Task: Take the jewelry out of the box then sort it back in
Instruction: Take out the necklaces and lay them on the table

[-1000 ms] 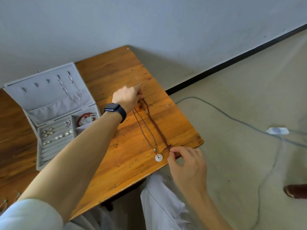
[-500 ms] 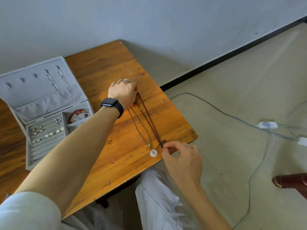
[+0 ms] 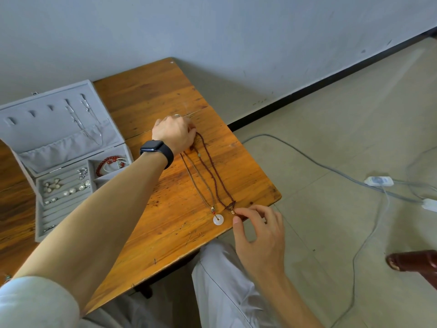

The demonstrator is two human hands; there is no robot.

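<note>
Wooden table (image 3: 165, 245), grey jewelry box (image 3: 28, 129) open at its left end. I judge we're early in the take-out: the box still holds silver chains (image 3: 81, 121) in the lid, a red bracelet (image 3: 105, 163) and small earrings (image 3: 67, 188) (a few slots bare), and nothing is sorted back. Left hand (image 3: 175, 133) curls down over the far loops of two necklaces laid on the wood. Right hand (image 3: 260, 235) pinches the near end of the red cord necklace (image 3: 212, 171) at the table edge, its other fingers loose. The brown cord necklace (image 3: 197, 185) lies just beside it, its white disc pendant (image 3: 218, 220) flat.
</note>
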